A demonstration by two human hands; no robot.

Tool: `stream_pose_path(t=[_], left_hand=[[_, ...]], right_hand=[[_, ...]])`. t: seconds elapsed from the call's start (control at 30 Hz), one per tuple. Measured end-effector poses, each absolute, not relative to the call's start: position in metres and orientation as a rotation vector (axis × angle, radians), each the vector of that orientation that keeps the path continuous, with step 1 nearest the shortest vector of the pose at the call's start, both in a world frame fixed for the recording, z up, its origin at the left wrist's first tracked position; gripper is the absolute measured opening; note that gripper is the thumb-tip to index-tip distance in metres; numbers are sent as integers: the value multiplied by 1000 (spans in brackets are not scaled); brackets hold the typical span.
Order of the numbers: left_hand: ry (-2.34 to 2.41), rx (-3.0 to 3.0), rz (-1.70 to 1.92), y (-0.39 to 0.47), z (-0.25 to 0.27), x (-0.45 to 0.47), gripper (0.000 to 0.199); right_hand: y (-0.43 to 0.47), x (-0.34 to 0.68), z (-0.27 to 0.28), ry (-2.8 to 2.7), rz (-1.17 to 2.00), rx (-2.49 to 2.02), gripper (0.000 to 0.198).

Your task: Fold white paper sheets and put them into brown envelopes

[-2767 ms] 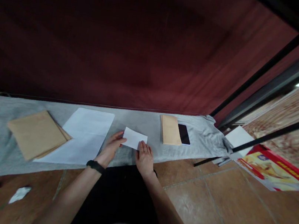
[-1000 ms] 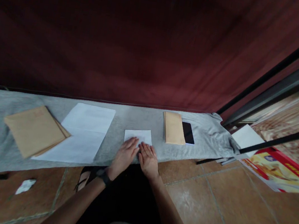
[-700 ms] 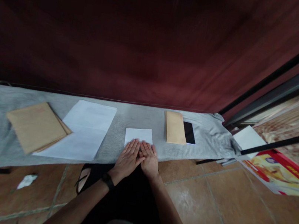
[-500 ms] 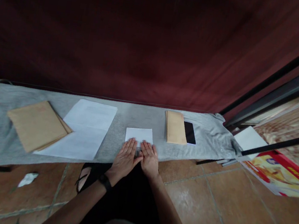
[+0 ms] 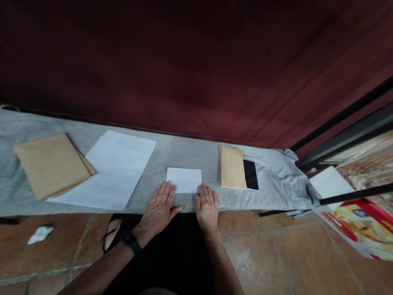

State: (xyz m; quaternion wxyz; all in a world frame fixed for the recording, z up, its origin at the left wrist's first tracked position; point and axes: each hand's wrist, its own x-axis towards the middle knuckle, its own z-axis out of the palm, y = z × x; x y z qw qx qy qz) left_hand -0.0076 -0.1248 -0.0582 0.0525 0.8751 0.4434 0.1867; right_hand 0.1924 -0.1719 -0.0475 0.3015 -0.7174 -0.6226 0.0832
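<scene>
A small white folded paper lies flat on the grey cloth in front of me. My left hand rests palm down at its lower left corner, fingers stretched out and thumb apart. On the other side, my right hand lies flat with its fingertips at the lower right corner. Neither hand grips anything. To the left is a stack of large white sheets with a crease across the middle. Brown envelopes partly cover these sheets.
A stack of narrower brown envelopes lies right of the paper, beside a dark phone. Grey cloth covers the narrow table. A red and yellow box stands at the right, and a crumpled tissue is on the tiled floor.
My hands have slid apart along the paper's near edge, the left one leftward and the right one rightward. More of the white paper shows between them.
</scene>
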Motion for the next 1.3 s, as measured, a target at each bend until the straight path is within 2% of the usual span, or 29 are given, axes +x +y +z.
stream_pose_path(t=[0.3, 0.4, 0.87, 1.3], left_hand=[[1331, 2657, 528, -125, -56, -9, 68], [1335, 2657, 514, -124, -56, -9, 69], [1343, 2678, 499, -125, -52, -8, 68], [1397, 2745, 387, -123, -42, 10, 66]], right_hand=[[-165, 178, -31, -1991, 488, -1572, 43], [-157, 174, -30, -2029, 508, -1587, 44], [-125, 197, -39, -1879, 358, -1787, 47], [-162, 200, -50, -2107, 159, -1671, 47]])
